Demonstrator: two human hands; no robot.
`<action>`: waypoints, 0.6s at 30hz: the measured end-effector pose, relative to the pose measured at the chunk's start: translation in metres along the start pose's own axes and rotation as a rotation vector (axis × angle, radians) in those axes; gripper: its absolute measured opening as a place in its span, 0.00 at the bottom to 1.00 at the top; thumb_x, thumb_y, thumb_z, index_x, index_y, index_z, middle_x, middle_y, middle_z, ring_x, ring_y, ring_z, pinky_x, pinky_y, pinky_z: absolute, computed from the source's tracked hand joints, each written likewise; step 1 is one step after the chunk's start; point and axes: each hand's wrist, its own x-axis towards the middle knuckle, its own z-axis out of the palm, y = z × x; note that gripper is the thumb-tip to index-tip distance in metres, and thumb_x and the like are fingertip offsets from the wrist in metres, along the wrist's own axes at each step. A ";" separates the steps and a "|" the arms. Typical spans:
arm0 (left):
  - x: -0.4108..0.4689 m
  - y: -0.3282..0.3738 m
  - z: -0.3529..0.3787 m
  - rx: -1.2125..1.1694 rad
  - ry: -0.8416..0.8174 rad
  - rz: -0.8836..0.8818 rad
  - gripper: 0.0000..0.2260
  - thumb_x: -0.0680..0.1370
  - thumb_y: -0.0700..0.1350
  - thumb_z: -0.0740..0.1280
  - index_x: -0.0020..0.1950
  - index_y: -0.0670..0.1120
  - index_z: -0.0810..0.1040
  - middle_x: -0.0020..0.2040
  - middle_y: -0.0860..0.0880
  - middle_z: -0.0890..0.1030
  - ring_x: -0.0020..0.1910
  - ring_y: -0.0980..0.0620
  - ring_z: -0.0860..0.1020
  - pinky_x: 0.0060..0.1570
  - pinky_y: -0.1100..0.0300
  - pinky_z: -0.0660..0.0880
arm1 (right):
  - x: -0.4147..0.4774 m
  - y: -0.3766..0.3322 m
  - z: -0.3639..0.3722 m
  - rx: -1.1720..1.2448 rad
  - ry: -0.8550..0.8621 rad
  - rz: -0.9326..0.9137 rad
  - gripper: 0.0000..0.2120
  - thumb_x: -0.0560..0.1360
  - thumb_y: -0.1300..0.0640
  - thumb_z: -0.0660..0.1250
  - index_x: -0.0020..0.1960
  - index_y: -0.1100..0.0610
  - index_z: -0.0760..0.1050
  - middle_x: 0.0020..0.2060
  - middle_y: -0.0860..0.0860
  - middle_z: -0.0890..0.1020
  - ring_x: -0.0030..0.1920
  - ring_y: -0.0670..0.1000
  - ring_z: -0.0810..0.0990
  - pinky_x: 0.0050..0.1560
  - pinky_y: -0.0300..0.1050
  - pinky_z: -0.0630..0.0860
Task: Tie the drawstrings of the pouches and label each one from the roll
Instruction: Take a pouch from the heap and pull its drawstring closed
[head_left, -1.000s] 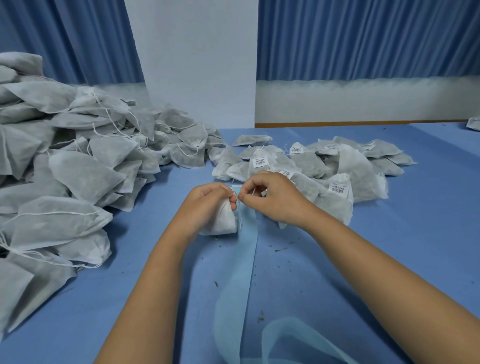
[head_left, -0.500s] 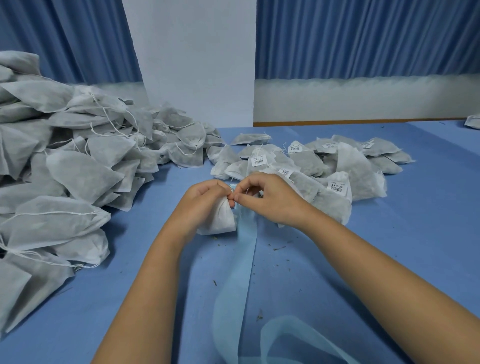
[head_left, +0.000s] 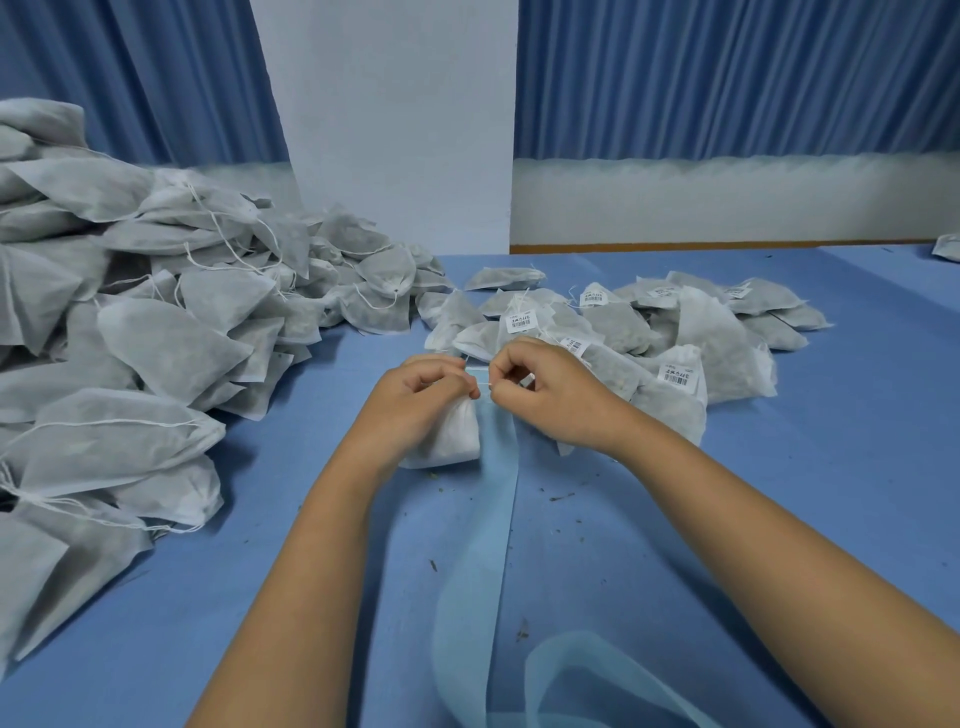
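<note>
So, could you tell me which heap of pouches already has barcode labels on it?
The smaller heap just beyond the right hand: several of its pouches show white barcode labels. The large heap on the left shows drawstrings but no labels.

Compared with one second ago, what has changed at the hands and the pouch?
The right hand has drawn slightly right, so a short drawstring now stretches between it and the left hand; before, their fingertips met. The left hand still grips the neck of the pouch. The unlabelled pile, the labelled pile and the blue strip lie as before.
</note>
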 end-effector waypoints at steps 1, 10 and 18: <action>0.000 0.000 0.000 -0.003 0.002 -0.001 0.16 0.75 0.40 0.69 0.30 0.55 0.84 0.54 0.56 0.80 0.49 0.70 0.76 0.51 0.68 0.67 | 0.000 0.000 0.000 0.044 0.012 0.013 0.05 0.73 0.62 0.66 0.40 0.54 0.75 0.39 0.45 0.77 0.38 0.40 0.73 0.40 0.30 0.68; 0.001 -0.001 0.000 -0.015 0.014 -0.014 0.16 0.75 0.39 0.70 0.30 0.55 0.84 0.49 0.59 0.80 0.44 0.70 0.77 0.47 0.74 0.69 | 0.000 -0.003 0.001 0.274 -0.008 0.002 0.12 0.71 0.65 0.74 0.42 0.55 0.71 0.39 0.51 0.79 0.34 0.43 0.74 0.39 0.35 0.72; -0.002 0.000 0.001 0.119 -0.040 0.043 0.08 0.75 0.39 0.71 0.37 0.46 0.85 0.48 0.54 0.79 0.47 0.61 0.77 0.46 0.74 0.70 | 0.001 0.003 0.003 -0.120 0.032 -0.099 0.05 0.76 0.59 0.69 0.49 0.52 0.83 0.39 0.45 0.78 0.40 0.46 0.76 0.44 0.34 0.72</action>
